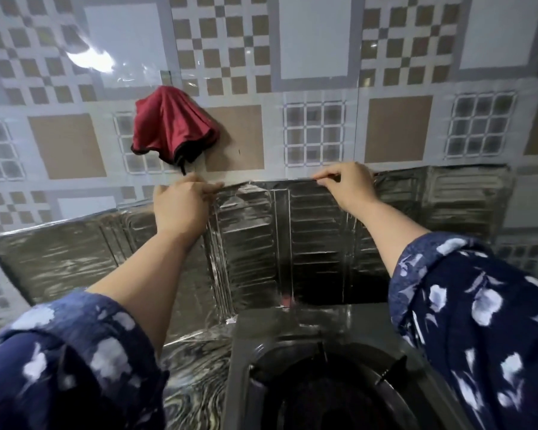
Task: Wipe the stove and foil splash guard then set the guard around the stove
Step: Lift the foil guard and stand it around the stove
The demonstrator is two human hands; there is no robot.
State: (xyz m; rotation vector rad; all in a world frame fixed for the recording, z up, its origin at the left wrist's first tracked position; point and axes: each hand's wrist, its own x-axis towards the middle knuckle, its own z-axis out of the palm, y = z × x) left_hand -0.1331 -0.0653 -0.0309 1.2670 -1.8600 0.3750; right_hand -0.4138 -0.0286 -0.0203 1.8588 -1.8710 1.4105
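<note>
Stove (pixel 330 367) lay nearest below, foil guard (pixel 255 243) stood upright behind it against tiled wall (pixel 317 57), left hand (pixel 180 206) and right hand (pixel 345 184) pinched guard's top edge, red cloth (pixel 171 128) hung on wall.

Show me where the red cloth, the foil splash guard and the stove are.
red cloth (pixel 171 128): head view, middle of the hanging fabric.
foil splash guard (pixel 308 231): head view, centre panel.
stove (pixel 246 367): head view, left top surface.
</note>
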